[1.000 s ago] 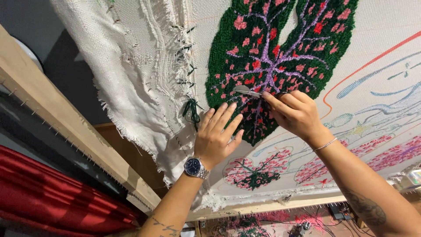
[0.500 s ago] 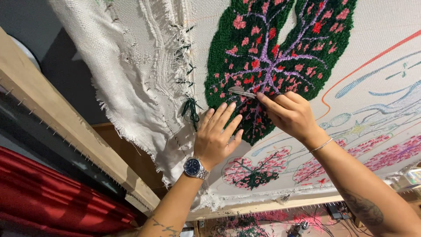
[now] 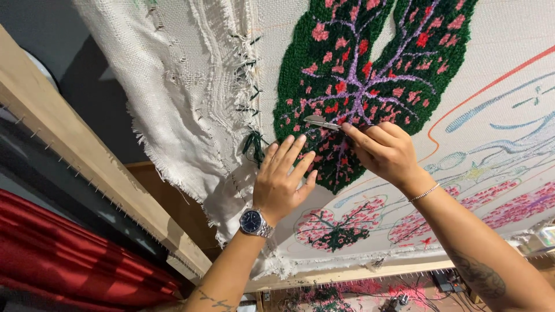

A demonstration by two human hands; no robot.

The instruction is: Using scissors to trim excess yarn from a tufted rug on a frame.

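Observation:
A white backing cloth (image 3: 509, 34) is stretched on a wooden frame. It bears a tufted green leaf shape (image 3: 370, 81) with purple veins and pink and red spots. My left hand (image 3: 283, 179), with a wristwatch, lies flat with spread fingers on the lower left edge of the leaf. My right hand (image 3: 384, 151) holds small scissors (image 3: 321, 122) whose blades point left over the green pile. A thin bracelet sits on my right wrist.
A wooden frame beam (image 3: 75, 156) with a row of nails runs diagonally at left, and loose frayed cloth (image 3: 173, 98) hangs over it. Red fabric (image 3: 69, 254) lies at lower left. Smaller pink and green tufted patches (image 3: 341, 222) sit below the leaf, above the frame's lower bar (image 3: 347, 271).
My right hand and the scissors have slid a little to the left and up across the green pile. My left hand has stayed pressed in place.

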